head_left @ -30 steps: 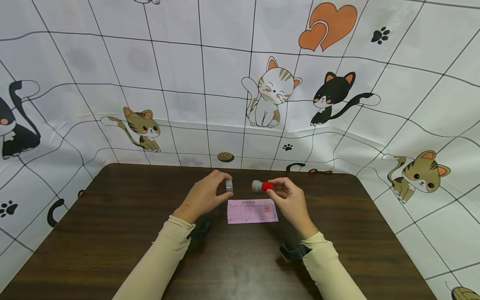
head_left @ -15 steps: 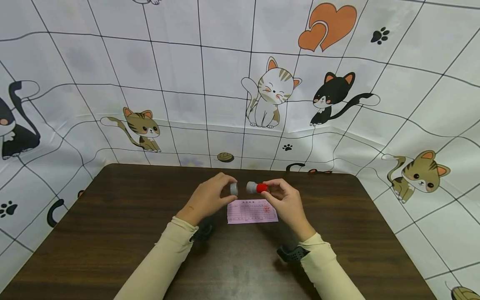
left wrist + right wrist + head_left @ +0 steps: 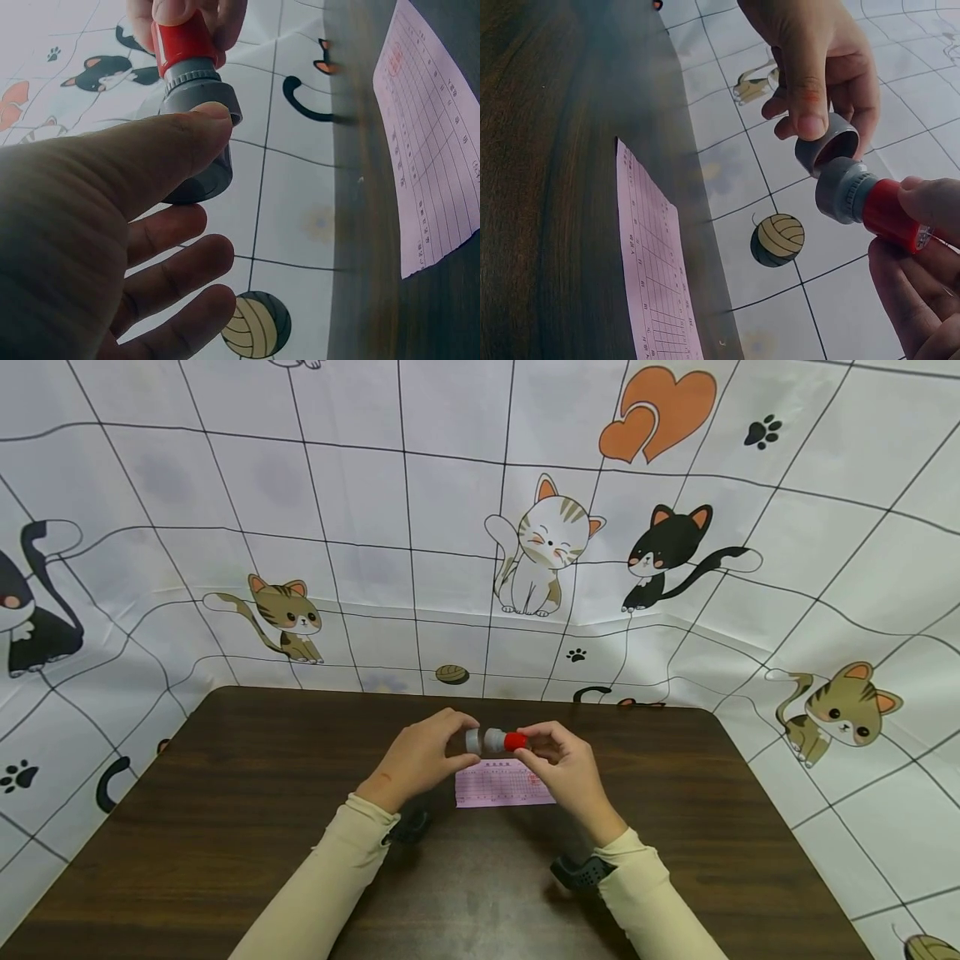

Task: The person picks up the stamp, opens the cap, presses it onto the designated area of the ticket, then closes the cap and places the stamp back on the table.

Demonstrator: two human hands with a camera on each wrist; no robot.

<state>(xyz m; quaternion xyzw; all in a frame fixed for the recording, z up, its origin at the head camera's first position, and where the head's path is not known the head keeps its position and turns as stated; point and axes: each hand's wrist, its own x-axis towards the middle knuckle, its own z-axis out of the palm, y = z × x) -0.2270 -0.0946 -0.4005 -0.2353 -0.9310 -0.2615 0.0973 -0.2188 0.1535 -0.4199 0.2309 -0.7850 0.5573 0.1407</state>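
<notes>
My left hand (image 3: 418, 758) pinches a round grey cap (image 3: 472, 742) between thumb and fingers. From the right, my right hand (image 3: 570, 768) grips the red handle (image 3: 515, 741) of a small stamp, its grey head (image 3: 494, 740) pointing left at the cap. In the right wrist view, the open mouth of the cap (image 3: 808, 155) is right at the rim of the stamp (image 3: 889, 214), slightly tilted to it. Below both hands, a pink printed form (image 3: 498, 785) lies on the table, with a red stamp mark near its right end.
The dark wooden table (image 3: 247, 827) ends at a white sheet (image 3: 360, 568) printed with cats and grid lines, which hangs behind and at both sides. A dark band (image 3: 581, 871) is around the right wrist.
My hands have drawn together, the right moving left with the stamp and the left moving right with the cap. The gap between cap and stamp has narrowed. The form stays put.
</notes>
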